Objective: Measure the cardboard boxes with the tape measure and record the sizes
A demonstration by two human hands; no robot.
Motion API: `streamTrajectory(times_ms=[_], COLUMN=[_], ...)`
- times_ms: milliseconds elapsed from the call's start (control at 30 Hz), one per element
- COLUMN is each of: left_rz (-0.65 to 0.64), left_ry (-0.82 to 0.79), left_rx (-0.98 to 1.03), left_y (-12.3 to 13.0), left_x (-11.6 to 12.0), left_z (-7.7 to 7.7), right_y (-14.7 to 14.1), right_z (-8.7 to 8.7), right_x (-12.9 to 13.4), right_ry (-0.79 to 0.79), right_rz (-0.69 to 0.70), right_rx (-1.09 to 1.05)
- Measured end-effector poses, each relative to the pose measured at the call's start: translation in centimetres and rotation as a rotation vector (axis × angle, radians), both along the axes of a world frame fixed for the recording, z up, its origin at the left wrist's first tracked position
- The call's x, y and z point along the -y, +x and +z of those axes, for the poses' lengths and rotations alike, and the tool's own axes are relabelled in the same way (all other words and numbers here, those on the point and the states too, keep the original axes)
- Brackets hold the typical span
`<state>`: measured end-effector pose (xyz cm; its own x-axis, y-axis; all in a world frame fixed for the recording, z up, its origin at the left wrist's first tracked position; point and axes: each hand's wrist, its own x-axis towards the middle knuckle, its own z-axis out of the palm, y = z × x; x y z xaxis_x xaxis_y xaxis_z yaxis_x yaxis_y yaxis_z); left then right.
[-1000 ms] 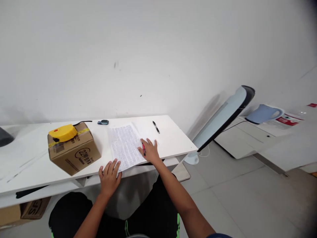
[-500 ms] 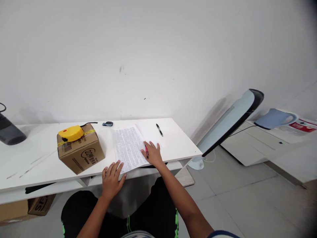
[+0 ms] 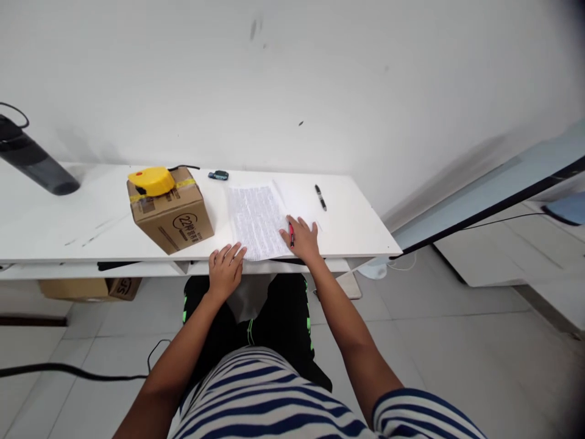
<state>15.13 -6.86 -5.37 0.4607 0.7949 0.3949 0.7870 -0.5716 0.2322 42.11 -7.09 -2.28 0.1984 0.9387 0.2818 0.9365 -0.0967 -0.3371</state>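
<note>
Closely written sheets of paper (image 3: 256, 216) lie on the white table. My left hand (image 3: 225, 268) rests at the table's front edge, by the paper's lower left corner, fingers spread and holding nothing. At the paper's right side is my right hand (image 3: 302, 236), with a red pen (image 3: 291, 234) lying under or between its thumb and index finger. Its other fingers are spread over the tabletop. A black pen (image 3: 320, 197) lies behind that hand, to the right of the paper.
Left of the paper stands a cardboard box (image 3: 171, 216) with a yellow tape measure (image 3: 152, 181) on top. A small dark object (image 3: 218, 175) lies near the wall. A dark bottle (image 3: 39, 161) is at far left, a leaning board (image 3: 489, 201) at right.
The camera view has tilted down and shifted, so the table appears higher and the striped shirt shows. Both hands stay in about the same places by the paper.
</note>
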Motion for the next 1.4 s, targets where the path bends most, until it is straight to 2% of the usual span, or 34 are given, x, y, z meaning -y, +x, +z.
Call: streamTrajectory(times_ms=[167, 433, 533, 633, 700, 767, 900, 967, 1000, 1067, 1133, 1200, 1267, 1333, 1400], left_rz=[-0.022, -0.008, -0.033, -0.065, -0.127, -0.231, -0.369, -0.361, -0.340, -0.336, -0.393, -0.369, -0.339, -0.354, -0.367], left_ry=[0.009, 0.126, 0.124, 0.081, 0.035, -0.015, -0.069, -0.037, -0.028, -0.063, -0.159, -0.275, -0.359, -0.328, -0.222], left_rx=[0.017, 0.169, 0.166, 0.158, 0.132, 0.072, 0.000, 0.035, 0.042, -0.017, -0.162, -0.312, -0.422, -0.450, -0.424], left_y=[0.1, 0.3, 0.4, 0.1, -0.6, -1.7, -2.9, -1.8, -0.8, 1.8, 4.4, 6.2, 6.9, 6.6, 5.9], left_x=[0.2, -0.8, -0.9, -0.5, -0.1, 0.5, 1.3, 1.0, 0.7, -0.3, -1.7, -3.1, -4.0, -4.3, -4.0], left_z=[-0.5, -2.4, -2.5, -1.8, -0.5, 1.9, 9.0, 12.1, 13.2, 14.1, 13.2, 11.2, 8.7, 6.6, 5.1], right_y=[0.1, 0.2, 0.4, 0.5, 0.2, -0.7, -3.8, -5.6, -6.5, -8.0, -9.3, -10.2, -10.6, -10.7, -10.4], right_z=[0.1, 0.4, 0.3, 0.2, 0.2, 0.1, 0.0, -0.3, -0.4, -1.0, -1.8, -2.8, -3.8, -4.6, -4.7], right_x=[0.3, 0.6, 0.4, 0.4, 1.1, 2.3, 5.6, 7.0, 7.5, 8.3, 8.8, 9.3, 10.1, 11.0, 11.8], right_ry=[-0.013, -0.037, -0.015, 0.020, 0.043, 0.060, 0.074, 0.063, 0.060, 0.062, 0.073, 0.084, 0.098, 0.119, 0.163], right_rz=[0.000, 0.000, 0.005, 0.024, 0.026, 0.018, -0.020, -0.047, -0.063, -0.103, -0.151, -0.187, -0.191, -0.168, -0.137], right_rx=[0.001, -0.010, -0.011, 0.022, 0.045, 0.062, 0.079, 0.051, 0.032, -0.002, -0.022, -0.037, -0.044, -0.039, -0.028])
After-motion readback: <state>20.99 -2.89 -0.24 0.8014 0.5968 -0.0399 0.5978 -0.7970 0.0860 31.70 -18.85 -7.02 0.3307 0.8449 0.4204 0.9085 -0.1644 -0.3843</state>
